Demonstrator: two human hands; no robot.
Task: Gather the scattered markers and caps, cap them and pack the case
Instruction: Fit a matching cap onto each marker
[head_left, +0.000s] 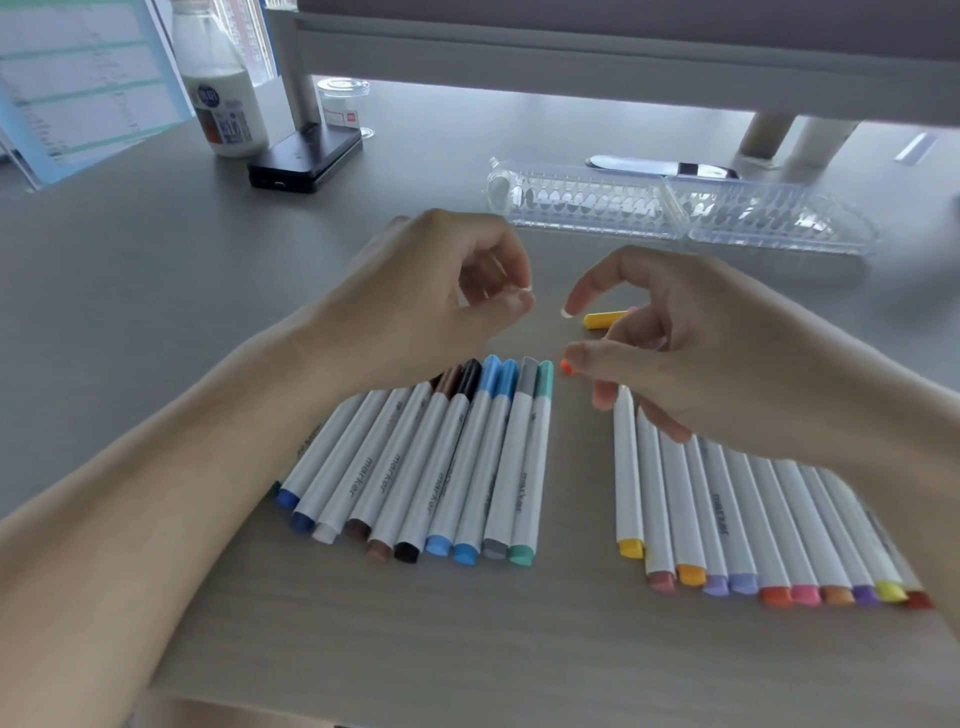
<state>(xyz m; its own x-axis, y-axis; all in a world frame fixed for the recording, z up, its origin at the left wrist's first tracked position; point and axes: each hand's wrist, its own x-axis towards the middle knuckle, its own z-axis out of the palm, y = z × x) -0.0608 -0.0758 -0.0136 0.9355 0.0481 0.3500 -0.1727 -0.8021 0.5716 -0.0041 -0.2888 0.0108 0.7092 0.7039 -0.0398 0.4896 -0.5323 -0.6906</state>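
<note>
**Capping stage.** The right hand (675, 353) pinches a small orange piece (566, 367), probably a cap, in a grip of thumb and fingers. It is above the far end of the warm-coloured row of markers (753, 519). The left hand (441, 306) hovers over the capped cool-coloured row (467, 467), fingers curled and thumb against forefinger; whether that grip holds anything cannot be told. A yellow cap (605, 318) lies loose on the desk (156, 312) just beyond the right hand. The clear case (675, 208) lies open farther back. Advisable technique: match the cap's colour to the marker's end plug, steady the barrel with the free hand, and push the cap on straight until it seats.
</note>
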